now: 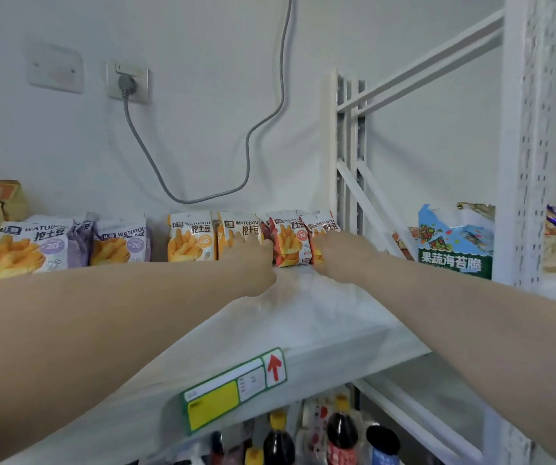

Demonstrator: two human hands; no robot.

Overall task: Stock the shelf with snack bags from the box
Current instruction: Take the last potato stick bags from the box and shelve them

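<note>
Up on the smooth shelf (pixel 320 313), left grip (pixel 256 256) and right grip (pixel 337 253) touch glossy snack bags (pixel 290 239); clenched or released, unclear.

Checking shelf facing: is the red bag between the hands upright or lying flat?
Upright: the red bag stands on its bottom edge on the shelf, front facing out.

along the shelf's (pixel 303 313) back edge: at least two purple snack bags (pixel 31 246), two orange snack bags (pixel 191 241), at least two red snack bags (pixel 290 243); beyond its right edge, one seaweed box (pixel 451 260).
</note>
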